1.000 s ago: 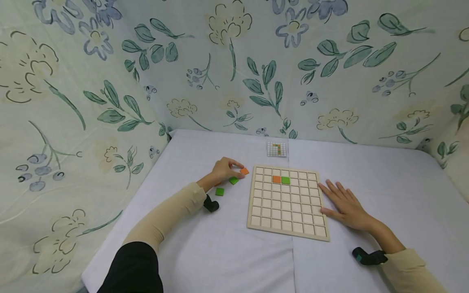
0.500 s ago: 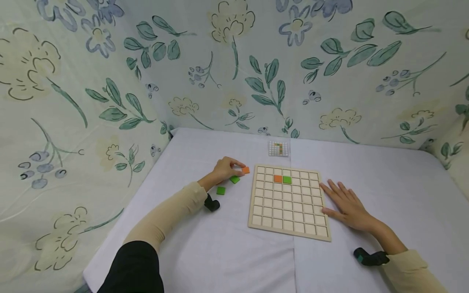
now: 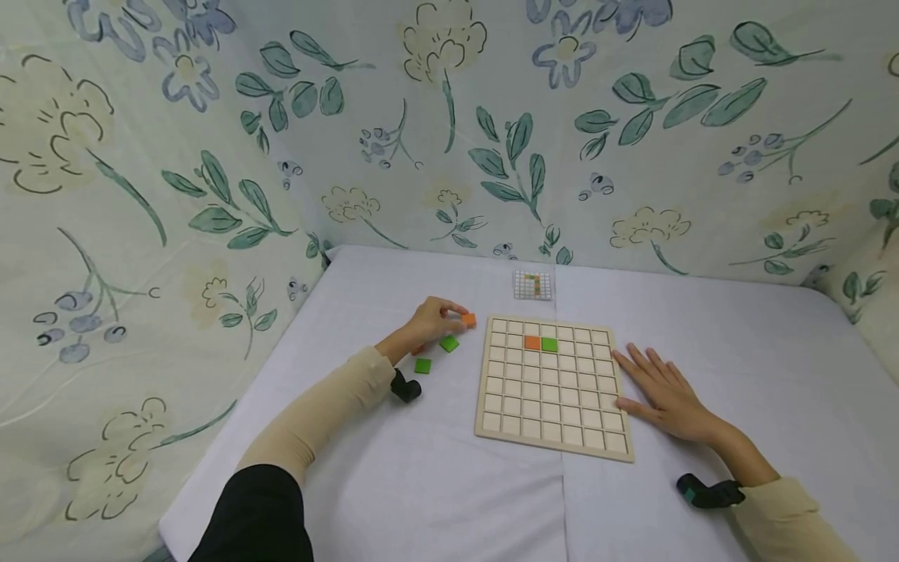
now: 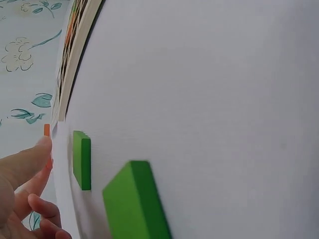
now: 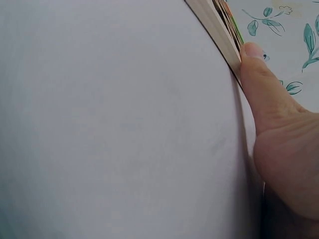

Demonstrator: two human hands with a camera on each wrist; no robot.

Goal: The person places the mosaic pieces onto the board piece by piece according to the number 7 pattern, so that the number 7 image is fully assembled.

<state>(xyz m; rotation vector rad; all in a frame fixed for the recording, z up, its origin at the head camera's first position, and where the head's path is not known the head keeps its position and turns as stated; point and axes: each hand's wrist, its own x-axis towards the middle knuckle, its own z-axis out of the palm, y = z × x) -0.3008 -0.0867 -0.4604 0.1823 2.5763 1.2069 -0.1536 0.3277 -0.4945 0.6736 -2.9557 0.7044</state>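
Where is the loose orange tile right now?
In the head view, the orange tile is pinched in the left hand, just off the wooden grid board's far left corner.

Recording booth: floral cloth walls [image 3: 449, 117], sheeted table [image 3: 435, 484]

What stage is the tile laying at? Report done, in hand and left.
Done: one orange tile and one green tile sit in the wooden grid board. In hand: the left hand pinches another orange tile; the right hand rests flat against the board's edge. Left: two loose green tiles on the table.
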